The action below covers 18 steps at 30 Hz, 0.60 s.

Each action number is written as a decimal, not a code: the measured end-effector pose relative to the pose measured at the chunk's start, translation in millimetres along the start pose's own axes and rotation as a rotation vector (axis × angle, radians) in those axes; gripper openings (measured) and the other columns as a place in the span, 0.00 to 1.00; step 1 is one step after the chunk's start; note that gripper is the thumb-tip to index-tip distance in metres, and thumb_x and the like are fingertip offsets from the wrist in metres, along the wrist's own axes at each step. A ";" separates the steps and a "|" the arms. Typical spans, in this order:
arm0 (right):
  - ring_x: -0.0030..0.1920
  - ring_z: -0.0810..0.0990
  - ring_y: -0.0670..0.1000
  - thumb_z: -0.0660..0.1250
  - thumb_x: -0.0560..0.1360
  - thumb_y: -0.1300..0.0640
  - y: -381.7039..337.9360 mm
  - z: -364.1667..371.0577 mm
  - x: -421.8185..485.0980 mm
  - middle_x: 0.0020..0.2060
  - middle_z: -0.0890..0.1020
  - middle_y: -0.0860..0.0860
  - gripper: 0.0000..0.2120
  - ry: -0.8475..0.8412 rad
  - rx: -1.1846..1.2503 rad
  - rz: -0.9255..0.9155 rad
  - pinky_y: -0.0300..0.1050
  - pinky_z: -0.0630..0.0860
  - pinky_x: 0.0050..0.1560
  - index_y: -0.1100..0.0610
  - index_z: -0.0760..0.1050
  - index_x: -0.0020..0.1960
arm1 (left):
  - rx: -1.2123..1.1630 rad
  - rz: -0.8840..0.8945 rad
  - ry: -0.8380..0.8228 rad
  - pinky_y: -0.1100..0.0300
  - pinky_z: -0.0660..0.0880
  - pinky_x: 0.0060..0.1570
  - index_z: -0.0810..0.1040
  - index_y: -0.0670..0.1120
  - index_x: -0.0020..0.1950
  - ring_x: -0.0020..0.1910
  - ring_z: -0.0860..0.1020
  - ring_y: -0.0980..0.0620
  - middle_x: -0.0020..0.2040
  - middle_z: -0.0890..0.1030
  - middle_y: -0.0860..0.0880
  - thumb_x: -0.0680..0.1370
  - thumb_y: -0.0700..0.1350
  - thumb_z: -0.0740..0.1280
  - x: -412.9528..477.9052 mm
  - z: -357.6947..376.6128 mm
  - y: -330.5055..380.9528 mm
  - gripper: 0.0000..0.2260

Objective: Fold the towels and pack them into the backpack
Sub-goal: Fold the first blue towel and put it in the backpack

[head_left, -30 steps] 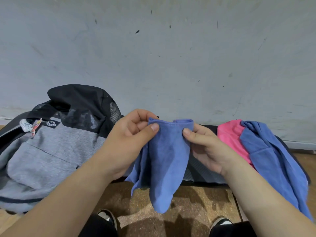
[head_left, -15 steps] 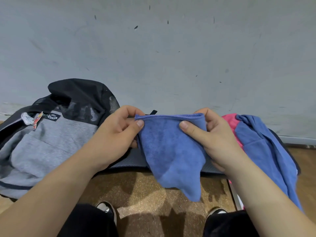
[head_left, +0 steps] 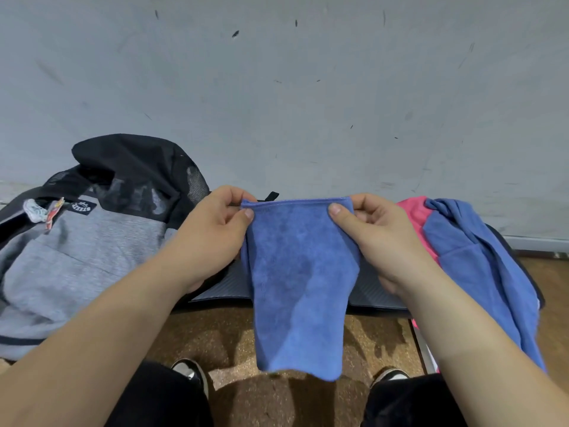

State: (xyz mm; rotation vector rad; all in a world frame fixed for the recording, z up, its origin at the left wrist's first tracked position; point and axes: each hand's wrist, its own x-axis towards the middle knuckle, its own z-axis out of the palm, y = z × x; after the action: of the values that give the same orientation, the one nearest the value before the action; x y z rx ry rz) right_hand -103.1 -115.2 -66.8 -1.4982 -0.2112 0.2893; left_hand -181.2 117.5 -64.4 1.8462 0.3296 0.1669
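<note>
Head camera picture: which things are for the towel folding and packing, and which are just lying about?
For the job: blue fluffy towel pinched at its top corners by the left hand and right hand; grey-and-black fabric backpack; pink towel and second blue towel heaped on the right.
Just there: dark ribbed mat; speckled brown floor; black-and-white shoes; scuffed grey wall.

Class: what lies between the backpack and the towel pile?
Head view: the left hand and right hand holding a blue towel, over a dark mat.
</note>
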 end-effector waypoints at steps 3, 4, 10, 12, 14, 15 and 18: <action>0.35 0.82 0.44 0.74 0.78 0.63 8.5 -1.1 14.2 0.33 0.85 0.45 0.04 0.056 -0.169 -0.052 0.38 0.77 0.37 0.57 0.82 0.45 | 0.149 0.012 0.013 0.37 0.82 0.51 0.77 0.51 0.53 0.46 0.83 0.36 0.45 0.87 0.44 0.84 0.41 0.62 15.4 8.6 -9.4 0.06; 0.34 0.80 0.43 0.74 0.77 0.64 11.7 -1.1 18.7 0.32 0.83 0.44 0.06 0.066 -0.224 -0.067 0.39 0.76 0.38 0.56 0.83 0.43 | 0.180 0.016 0.016 0.36 0.81 0.53 0.77 0.51 0.53 0.48 0.83 0.37 0.45 0.87 0.45 0.84 0.40 0.62 19.3 11.1 -11.4 0.06; 0.30 0.68 0.46 0.79 0.73 0.59 25.8 -10.4 34.4 0.26 0.71 0.44 0.03 0.136 -0.365 -0.056 0.40 0.68 0.32 0.52 0.87 0.42 | 0.333 0.052 0.164 0.59 0.77 0.42 0.83 0.54 0.51 0.35 0.79 0.56 0.40 0.83 0.53 0.80 0.40 0.69 38.6 14.5 -27.2 0.08; 0.31 0.74 0.50 0.78 0.74 0.61 28.1 -8.4 37.6 0.29 0.75 0.50 0.04 0.152 -0.287 -0.001 0.44 0.75 0.30 0.53 0.86 0.44 | 0.268 0.029 0.176 0.57 0.81 0.40 0.84 0.53 0.51 0.34 0.82 0.54 0.39 0.83 0.52 0.81 0.39 0.69 44.1 16.3 -31.3 0.08; 0.33 0.79 0.52 0.77 0.74 0.63 32.9 -6.2 45.9 0.32 0.81 0.52 0.05 0.171 -0.282 0.031 0.50 0.82 0.38 0.53 0.86 0.43 | 0.195 -0.004 0.180 0.50 0.85 0.45 0.84 0.50 0.52 0.35 0.86 0.52 0.39 0.84 0.50 0.81 0.37 0.69 52.4 21.7 -37.4 0.08; 0.33 0.81 0.50 0.77 0.74 0.64 35.6 -5.7 50.5 0.32 0.84 0.50 0.07 0.179 -0.296 0.036 0.51 0.83 0.41 0.53 0.86 0.41 | 0.175 -0.012 0.187 0.48 0.86 0.47 0.84 0.49 0.53 0.37 0.87 0.51 0.40 0.85 0.49 0.81 0.37 0.68 56.5 25.2 -40.8 0.08; 0.35 0.83 0.47 0.75 0.73 0.65 45.8 -4.5 64.7 0.33 0.87 0.46 0.10 0.210 -0.295 0.048 0.50 0.83 0.45 0.50 0.86 0.38 | 0.115 -0.049 0.204 0.49 0.86 0.50 0.84 0.48 0.54 0.40 0.87 0.53 0.44 0.86 0.49 0.82 0.37 0.68 69.5 35.0 -50.1 0.09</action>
State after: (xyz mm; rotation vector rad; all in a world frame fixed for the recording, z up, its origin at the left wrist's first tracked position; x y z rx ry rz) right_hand -43.0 -96.7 -115.3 -1.8150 -0.0504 0.1411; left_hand -112.4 120.4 -126.2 1.9365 0.5351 0.3096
